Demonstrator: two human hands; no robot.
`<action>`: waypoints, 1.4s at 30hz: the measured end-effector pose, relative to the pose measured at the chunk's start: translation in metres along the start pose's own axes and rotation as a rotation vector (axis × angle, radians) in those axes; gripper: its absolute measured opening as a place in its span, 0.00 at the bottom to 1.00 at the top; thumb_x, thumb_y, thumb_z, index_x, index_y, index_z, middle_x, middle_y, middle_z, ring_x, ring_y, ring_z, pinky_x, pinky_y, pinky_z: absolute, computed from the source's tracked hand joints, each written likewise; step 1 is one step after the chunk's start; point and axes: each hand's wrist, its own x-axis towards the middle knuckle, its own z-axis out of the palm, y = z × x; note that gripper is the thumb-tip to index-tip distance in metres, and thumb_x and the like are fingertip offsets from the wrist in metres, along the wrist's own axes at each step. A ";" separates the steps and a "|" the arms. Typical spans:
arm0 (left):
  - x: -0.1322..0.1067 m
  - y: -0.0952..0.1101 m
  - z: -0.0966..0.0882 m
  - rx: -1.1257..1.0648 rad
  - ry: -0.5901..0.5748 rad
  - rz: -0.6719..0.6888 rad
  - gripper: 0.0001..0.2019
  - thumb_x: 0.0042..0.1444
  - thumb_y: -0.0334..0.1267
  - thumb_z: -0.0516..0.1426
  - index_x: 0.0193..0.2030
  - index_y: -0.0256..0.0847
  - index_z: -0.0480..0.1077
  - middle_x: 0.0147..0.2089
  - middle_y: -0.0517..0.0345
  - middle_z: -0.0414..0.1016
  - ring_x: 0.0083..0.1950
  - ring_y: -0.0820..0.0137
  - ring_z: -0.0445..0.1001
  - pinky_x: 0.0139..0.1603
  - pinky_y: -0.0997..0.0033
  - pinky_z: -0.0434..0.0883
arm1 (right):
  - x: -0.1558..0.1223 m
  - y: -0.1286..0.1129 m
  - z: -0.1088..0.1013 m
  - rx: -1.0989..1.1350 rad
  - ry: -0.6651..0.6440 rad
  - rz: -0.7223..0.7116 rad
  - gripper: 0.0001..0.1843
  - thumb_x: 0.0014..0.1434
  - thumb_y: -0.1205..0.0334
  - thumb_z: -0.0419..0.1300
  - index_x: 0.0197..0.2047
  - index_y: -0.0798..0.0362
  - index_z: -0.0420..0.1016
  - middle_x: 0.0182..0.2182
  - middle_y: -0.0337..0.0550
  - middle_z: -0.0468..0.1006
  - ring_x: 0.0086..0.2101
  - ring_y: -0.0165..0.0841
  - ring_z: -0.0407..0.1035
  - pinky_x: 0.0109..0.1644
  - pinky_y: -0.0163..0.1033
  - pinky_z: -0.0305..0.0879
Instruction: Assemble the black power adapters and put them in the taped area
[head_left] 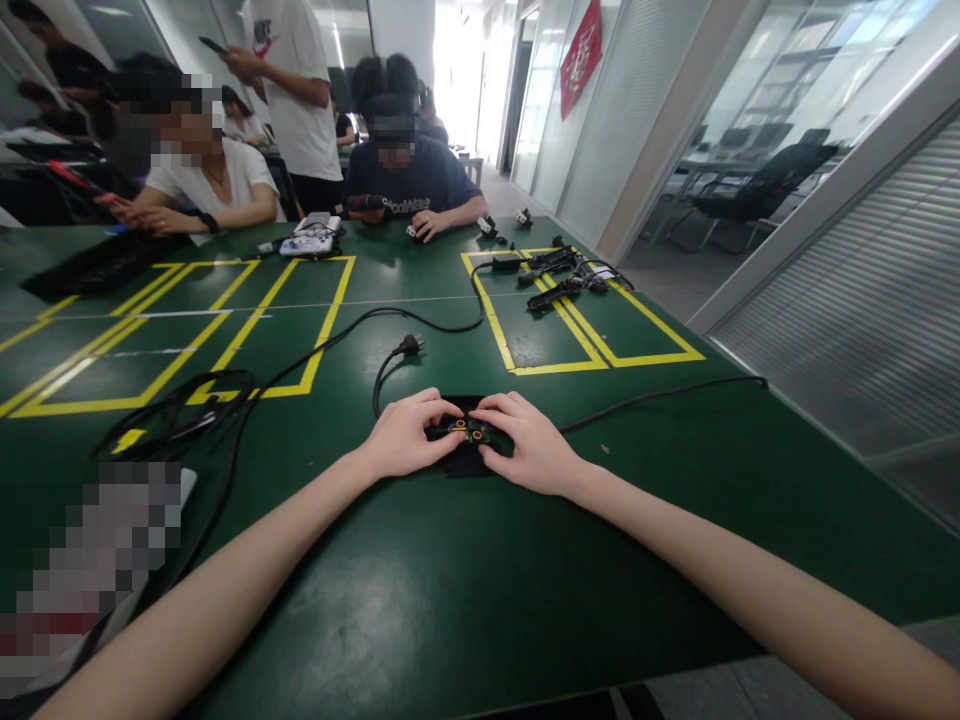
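Both my hands meet at the middle of the green table. A small dark device [469, 430], with round orange-ringed parts and bits of coloured wiring on it, is between them. My left hand [409, 432] grips it from the left, thumb and fingers bent around that side. From the right, my right hand [531, 442] pinches the other side in the same way. Under the device lies a flat black pad [466, 466], partly covered by the hands. What exactly the device is cannot be made out, since my fingers hide its ends.
A black plug [409, 346] on a cord lies just beyond my hands. Coiled black cable [225, 395] sits left, and another cable [667, 393] runs right. Black cabled parts [559, 285] lie inside yellow tape outlines. Across the table, a person [412, 170] handles a small part.
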 end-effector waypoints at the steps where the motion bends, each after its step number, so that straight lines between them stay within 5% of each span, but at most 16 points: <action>1: 0.000 0.000 0.000 -0.008 0.002 -0.004 0.11 0.60 0.42 0.60 0.45 0.43 0.80 0.32 0.62 0.69 0.31 0.72 0.70 0.33 0.72 0.66 | 0.000 0.000 0.000 -0.001 0.003 0.002 0.20 0.58 0.65 0.62 0.55 0.53 0.77 0.51 0.52 0.77 0.48 0.46 0.70 0.54 0.55 0.72; 12: 0.002 -0.006 0.002 0.045 0.040 -0.046 0.11 0.54 0.35 0.59 0.43 0.40 0.79 0.27 0.64 0.70 0.28 0.71 0.68 0.32 0.72 0.63 | 0.000 0.005 -0.007 0.073 0.079 0.022 0.19 0.64 0.59 0.61 0.58 0.50 0.74 0.52 0.52 0.74 0.52 0.45 0.71 0.57 0.53 0.72; 19: 0.003 -0.004 0.004 0.111 0.067 -0.120 0.10 0.54 0.37 0.58 0.40 0.41 0.79 0.27 0.63 0.71 0.28 0.71 0.68 0.31 0.71 0.61 | -0.008 0.021 -0.021 0.037 -0.076 -0.066 0.34 0.57 0.49 0.70 0.64 0.48 0.69 0.55 0.54 0.70 0.53 0.50 0.67 0.59 0.60 0.68; 29: 0.003 -0.004 0.003 0.099 0.056 -0.131 0.12 0.55 0.38 0.56 0.41 0.41 0.79 0.29 0.62 0.72 0.29 0.70 0.69 0.31 0.71 0.62 | -0.006 0.017 -0.016 -0.013 -0.082 -0.098 0.28 0.67 0.53 0.60 0.67 0.50 0.66 0.58 0.56 0.71 0.56 0.49 0.66 0.60 0.59 0.67; 35: 0.003 -0.005 0.002 0.014 0.099 -0.136 0.18 0.53 0.36 0.57 0.50 0.40 0.78 0.27 0.64 0.71 0.27 0.71 0.67 0.32 0.71 0.63 | -0.004 0.026 -0.018 -0.013 0.023 -0.034 0.13 0.67 0.60 0.58 0.54 0.51 0.74 0.49 0.53 0.75 0.49 0.45 0.70 0.54 0.55 0.70; 38: 0.002 -0.005 0.001 -0.014 0.141 -0.132 0.13 0.52 0.36 0.57 0.45 0.40 0.76 0.26 0.66 0.69 0.27 0.72 0.66 0.32 0.72 0.62 | -0.003 0.033 -0.019 -0.040 0.020 -0.022 0.05 0.67 0.62 0.59 0.43 0.50 0.76 0.43 0.50 0.75 0.45 0.44 0.70 0.50 0.52 0.71; 42: 0.002 -0.003 0.000 -0.070 0.183 -0.144 0.07 0.51 0.37 0.57 0.37 0.40 0.72 0.26 0.65 0.68 0.27 0.73 0.66 0.31 0.73 0.62 | -0.003 0.035 -0.019 -0.022 0.040 0.008 0.06 0.69 0.61 0.57 0.42 0.50 0.75 0.40 0.48 0.77 0.41 0.40 0.72 0.46 0.46 0.70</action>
